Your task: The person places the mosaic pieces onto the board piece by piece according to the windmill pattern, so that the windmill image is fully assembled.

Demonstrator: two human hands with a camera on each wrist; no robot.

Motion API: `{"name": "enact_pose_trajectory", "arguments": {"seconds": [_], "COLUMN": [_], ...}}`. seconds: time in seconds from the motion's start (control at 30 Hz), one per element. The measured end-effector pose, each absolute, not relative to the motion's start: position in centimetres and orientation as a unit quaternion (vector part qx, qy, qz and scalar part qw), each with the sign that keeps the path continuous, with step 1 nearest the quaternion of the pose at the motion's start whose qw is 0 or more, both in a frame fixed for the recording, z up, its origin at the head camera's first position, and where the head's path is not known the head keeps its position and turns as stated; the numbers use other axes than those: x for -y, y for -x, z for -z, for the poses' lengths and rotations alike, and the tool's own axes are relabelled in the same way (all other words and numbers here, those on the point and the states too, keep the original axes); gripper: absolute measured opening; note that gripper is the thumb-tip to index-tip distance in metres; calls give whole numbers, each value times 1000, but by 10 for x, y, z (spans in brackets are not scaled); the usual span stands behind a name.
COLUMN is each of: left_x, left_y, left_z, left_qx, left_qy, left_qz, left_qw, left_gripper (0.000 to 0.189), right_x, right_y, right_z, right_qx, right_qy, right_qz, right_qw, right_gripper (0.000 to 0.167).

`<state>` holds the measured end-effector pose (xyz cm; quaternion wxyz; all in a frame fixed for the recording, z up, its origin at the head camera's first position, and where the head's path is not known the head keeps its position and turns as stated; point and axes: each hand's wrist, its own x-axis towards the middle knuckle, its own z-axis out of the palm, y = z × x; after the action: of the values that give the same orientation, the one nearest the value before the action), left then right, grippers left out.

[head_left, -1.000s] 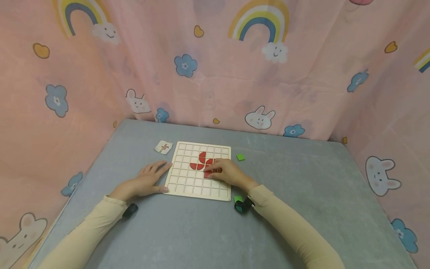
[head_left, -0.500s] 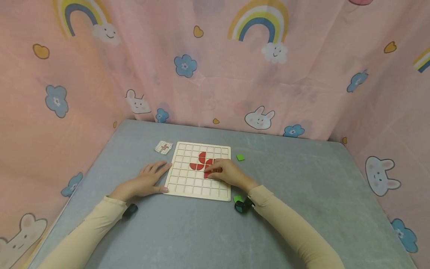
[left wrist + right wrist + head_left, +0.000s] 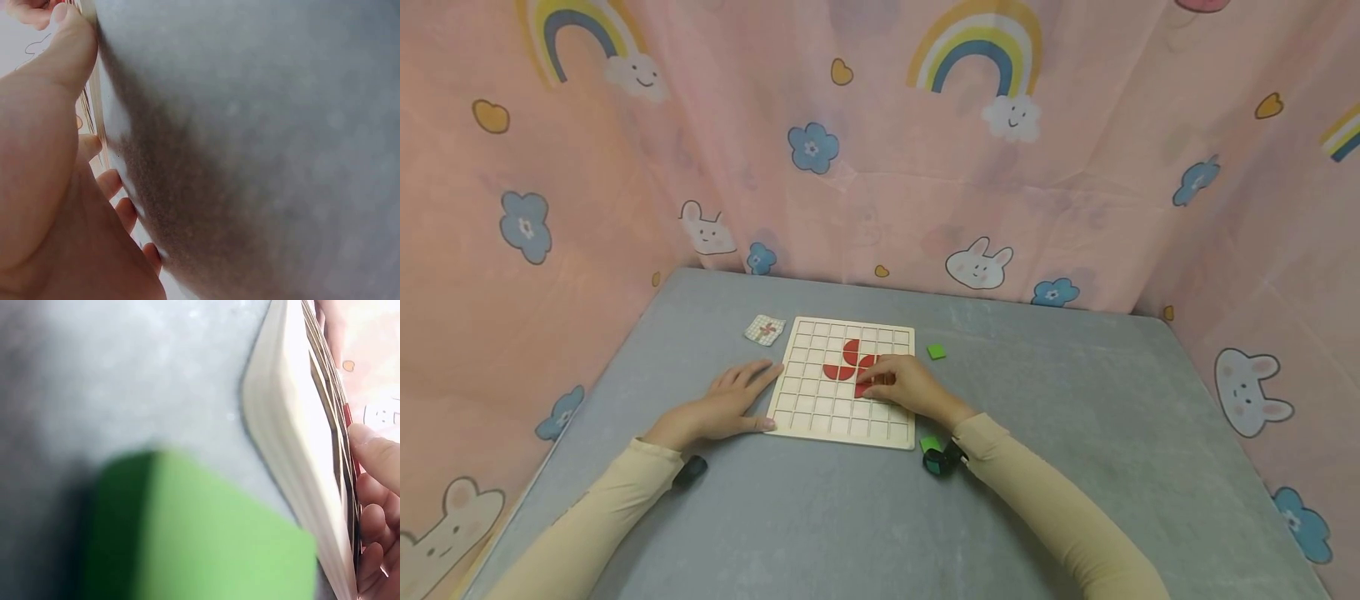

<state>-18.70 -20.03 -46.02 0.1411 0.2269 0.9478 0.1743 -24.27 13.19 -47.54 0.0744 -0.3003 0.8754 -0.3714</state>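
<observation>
A pale wooden grid board (image 3: 820, 417) lies on the grey table. Several red tiles with curved edges (image 3: 851, 352) are set around its middle, partly covered by my right hand (image 3: 913, 387). That hand's curled fingers and thumb pinch a red tile (image 3: 861, 391) down at the board's surface. In the right wrist view its thumb (image 3: 374, 450) sits against a thin red edge over the board's rim (image 3: 269, 400). My left hand (image 3: 724, 407) rests flat with fingers spread, its thumb and fingertips against the board's left edge. The left wrist view shows those fingertips (image 3: 110, 183) along the edge.
A small card (image 3: 765, 329) with a printed grid and red pattern lies beyond the board's upper left corner. One green tile (image 3: 936, 352) is right of the board; another green tile (image 3: 929, 444) sits beside the right wrist camera (image 3: 937, 462). A pink patterned curtain (image 3: 880, 192) surrounds the table.
</observation>
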Motion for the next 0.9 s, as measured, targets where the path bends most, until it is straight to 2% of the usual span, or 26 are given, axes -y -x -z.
{"name": "enact_pose_trajectory", "arguments": {"seconds": [0.23, 0.4, 0.67, 0.9], "left_x": [201, 200, 201, 201], "left_y": [187, 187, 187, 187], "left_z": [462, 462, 461, 460], "left_qx": [-949, -949, -947, -948], "left_qy": [-226, -228, -230, -228], "left_qz": [-172, -175, -179, -174], "left_qw": [138, 132, 133, 140], "left_gripper": [92, 92, 92, 92], "right_x": [-134, -142, -167, -198], "right_y": [241, 233, 213, 188], "right_z": [475, 468, 460, 457], "right_qx": [-857, -849, -858, -868], "right_qy": [282, 285, 257, 235], "right_qz": [422, 439, 442, 435], "right_qw": [87, 67, 57, 45], "right_gripper": [20, 21, 22, 30]}}
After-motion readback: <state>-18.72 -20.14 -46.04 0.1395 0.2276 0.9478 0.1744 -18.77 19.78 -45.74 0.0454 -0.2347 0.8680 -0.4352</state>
